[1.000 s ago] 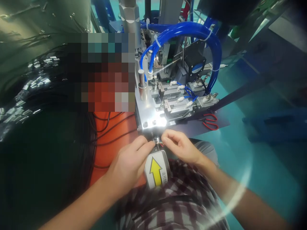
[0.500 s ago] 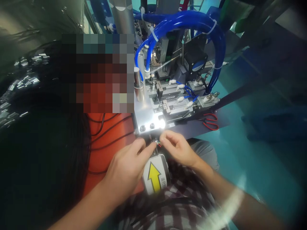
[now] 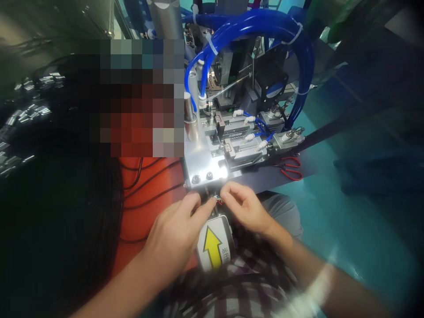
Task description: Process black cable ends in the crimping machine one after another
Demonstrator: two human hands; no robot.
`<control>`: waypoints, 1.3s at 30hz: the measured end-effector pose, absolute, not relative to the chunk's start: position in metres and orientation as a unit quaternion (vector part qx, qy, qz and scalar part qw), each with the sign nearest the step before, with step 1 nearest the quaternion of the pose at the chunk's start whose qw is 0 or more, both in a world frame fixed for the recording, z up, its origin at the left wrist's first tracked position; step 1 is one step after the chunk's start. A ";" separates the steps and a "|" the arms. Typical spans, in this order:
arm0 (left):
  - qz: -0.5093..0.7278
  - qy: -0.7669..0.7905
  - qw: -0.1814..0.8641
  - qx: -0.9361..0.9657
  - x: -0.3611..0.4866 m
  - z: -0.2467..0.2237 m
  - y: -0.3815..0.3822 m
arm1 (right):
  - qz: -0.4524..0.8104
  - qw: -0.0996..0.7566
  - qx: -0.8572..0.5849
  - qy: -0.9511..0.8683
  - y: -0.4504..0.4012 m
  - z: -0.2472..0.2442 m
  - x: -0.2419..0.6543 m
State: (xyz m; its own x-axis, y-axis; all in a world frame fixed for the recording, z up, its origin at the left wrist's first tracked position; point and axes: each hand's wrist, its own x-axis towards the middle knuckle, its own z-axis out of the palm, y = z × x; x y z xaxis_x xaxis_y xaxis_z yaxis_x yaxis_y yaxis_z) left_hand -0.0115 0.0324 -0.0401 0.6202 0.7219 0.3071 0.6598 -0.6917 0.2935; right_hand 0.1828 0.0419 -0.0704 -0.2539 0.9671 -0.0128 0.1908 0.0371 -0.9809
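Between my fingertips, just in front of the metal machine block (image 3: 201, 164), sit several thin coloured wires (image 3: 217, 199), red among them. My left hand (image 3: 177, 227) is closed, thumb and forefinger pinched on the wires from the left. From the right, my right hand (image 3: 247, 207) is closed in a pinch at the wires' other end; its fingertips partly hide what they hold. Below the wires is a white label with a yellow arrow (image 3: 212, 249) on a machine part close to my body. A bright light shines on the block's front corner.
Blue air hoses (image 3: 261, 22) arch over pneumatic cylinders (image 3: 245, 148) behind the block. Red-handled snips (image 3: 292, 168) lie at the right. Black cables (image 3: 152, 196) cross an orange surface (image 3: 145, 221) on the left, beside a large coil of dark cable (image 3: 66, 212).
Both hands stay almost in place, pinching at the wires. The view has shifted very slightly, and the wires' strands look slightly differently arranged.
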 end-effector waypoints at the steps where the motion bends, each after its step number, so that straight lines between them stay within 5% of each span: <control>1: 0.203 0.385 0.077 0.897 -0.011 -0.040 0.032 | 0.505 0.383 -0.476 -0.610 0.042 -0.070 0.183; 39: 0.208 0.391 0.114 0.889 -0.012 -0.043 0.031 | 0.514 0.370 -0.518 -0.575 0.039 -0.066 0.180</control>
State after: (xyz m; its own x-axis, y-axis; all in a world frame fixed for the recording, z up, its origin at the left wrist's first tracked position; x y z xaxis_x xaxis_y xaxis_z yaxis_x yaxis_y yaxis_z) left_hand -0.0122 0.0308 -0.0433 0.6082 0.7422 0.2814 0.6472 -0.6689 0.3655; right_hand 0.1800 0.0386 -0.0663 -0.1891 0.9761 -0.1071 0.2151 -0.0653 -0.9744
